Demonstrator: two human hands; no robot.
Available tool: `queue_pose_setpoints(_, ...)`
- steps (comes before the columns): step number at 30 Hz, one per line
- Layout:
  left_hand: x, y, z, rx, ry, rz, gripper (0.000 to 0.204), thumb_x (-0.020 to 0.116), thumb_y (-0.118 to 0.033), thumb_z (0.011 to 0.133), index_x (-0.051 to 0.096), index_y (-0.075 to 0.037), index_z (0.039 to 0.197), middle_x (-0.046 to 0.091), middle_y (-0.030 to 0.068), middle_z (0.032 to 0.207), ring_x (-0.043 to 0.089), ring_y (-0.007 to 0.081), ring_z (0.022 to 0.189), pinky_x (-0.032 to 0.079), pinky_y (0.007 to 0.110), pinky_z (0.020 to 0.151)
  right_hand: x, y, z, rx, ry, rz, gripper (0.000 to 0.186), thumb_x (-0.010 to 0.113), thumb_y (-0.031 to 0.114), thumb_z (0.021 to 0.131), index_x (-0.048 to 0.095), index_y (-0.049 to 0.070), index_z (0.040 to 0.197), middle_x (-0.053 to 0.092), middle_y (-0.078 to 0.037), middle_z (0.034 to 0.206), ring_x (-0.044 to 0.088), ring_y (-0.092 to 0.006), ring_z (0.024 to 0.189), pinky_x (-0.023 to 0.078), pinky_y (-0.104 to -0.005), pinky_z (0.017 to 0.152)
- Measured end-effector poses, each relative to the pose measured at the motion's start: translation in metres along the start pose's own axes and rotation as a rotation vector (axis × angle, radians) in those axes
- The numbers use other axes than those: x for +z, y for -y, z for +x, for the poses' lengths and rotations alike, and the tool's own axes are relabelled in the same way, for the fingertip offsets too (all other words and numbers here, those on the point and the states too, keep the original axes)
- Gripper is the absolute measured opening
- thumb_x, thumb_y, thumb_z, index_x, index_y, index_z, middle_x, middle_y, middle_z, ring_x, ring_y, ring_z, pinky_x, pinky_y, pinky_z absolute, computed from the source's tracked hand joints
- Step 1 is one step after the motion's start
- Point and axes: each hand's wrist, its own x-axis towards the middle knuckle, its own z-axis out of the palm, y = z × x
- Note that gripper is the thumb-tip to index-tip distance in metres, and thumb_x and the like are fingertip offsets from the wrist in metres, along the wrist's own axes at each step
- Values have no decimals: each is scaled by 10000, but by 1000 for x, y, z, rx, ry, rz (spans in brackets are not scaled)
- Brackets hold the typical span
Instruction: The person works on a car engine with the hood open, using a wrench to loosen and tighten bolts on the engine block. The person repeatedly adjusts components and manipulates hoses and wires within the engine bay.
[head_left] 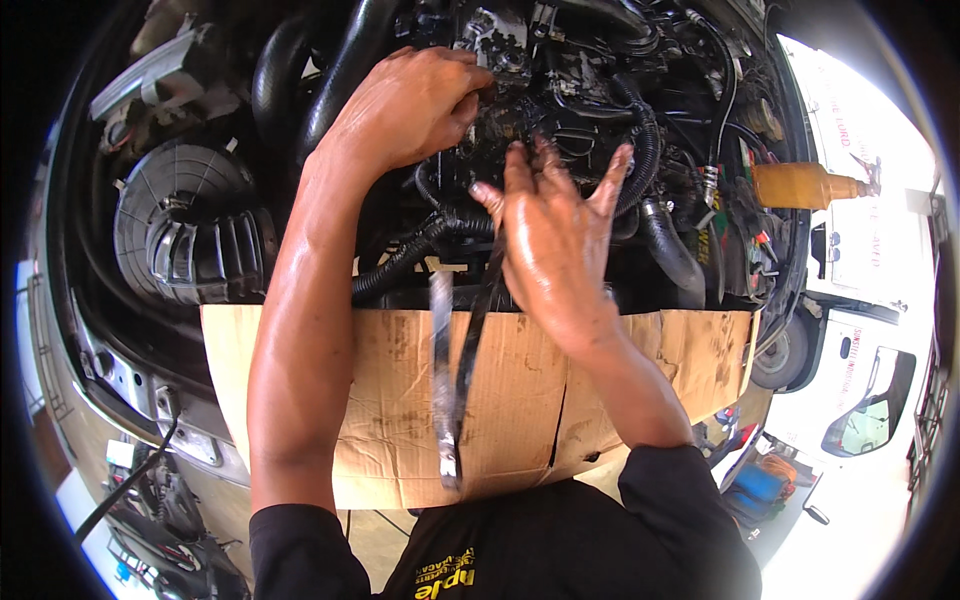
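Note:
My left hand point(425, 105) is at the top of the engine point(500, 45), its fingers curled inward beside a grimy metal part. What its fingertips hold, if anything, is hidden. Over the middle of the engine bay my right hand point(555, 235) is spread, fingers apart and pointing away from me, their tips blackened. A narrow, flat, belt-like strip point(442, 370) hangs in a long fold over the front edge, one side dark and the other greyish and shiny. Its dark upper end runs up beside my right palm; whether they touch, I cannot tell. Both forearms look wet or oily.
A stained cardboard sheet point(390, 390) covers the front edge. Left of my arm sits a round black air-filter housing point(185, 225); corrugated hoses point(645, 150) run on the right. An amber bottle point(805, 186) lies at the right rim. Beyond stands a white vehicle point(850, 380).

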Motion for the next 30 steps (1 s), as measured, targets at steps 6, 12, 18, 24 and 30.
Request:
queue_pose_setpoints(6,-37,-16,8,-83,-133,-308,266,709,-162,960,768,17,1148,771,214,1120,734,433,1009,593,456,892,9,4,-6,6,-57,64,500,604,269,1094,641,-118,1409,733,-222,1367,577,-322,1461,18,-810,1252)
queue_pose_setpoints(12,-109,-110,-55,-591,440,-673,677,581,-639,1066,626,25,937,595,94,675,561,199,605,501,415,616,5,-16,-13,18,-107,141,539,620,265,1083,594,-116,1464,734,-216,1363,579,-325,1454,15,-793,1265)
queue_pose_setpoints(18,-95,-220,-119,-1237,59,-1456,506,631,-373,1121,584,58,1380,635,57,867,570,114,605,467,249,513,11,-10,-21,-38,-189,76,526,582,242,1094,592,-138,1457,750,-238,1289,609,-299,1398,148,-716,1301)
queue_pose_setpoints(24,-78,-233,-116,-1464,-37,-1483,273,580,-229,1140,637,19,1239,461,-20,760,378,58,514,271,220,432,-7,-5,-25,-42,-94,-30,547,631,215,1023,615,-160,1421,740,-274,1265,630,-320,1321,276,-613,1302)
queue_pose_setpoints(30,-84,-200,-108,-1384,-10,-1460,195,585,-227,1152,634,-40,1179,504,-48,772,433,30,596,330,217,496,-3,-4,-3,2,-100,32,582,680,125,918,608,-189,1403,747,-268,1245,638,-311,1322,340,-584,1273)
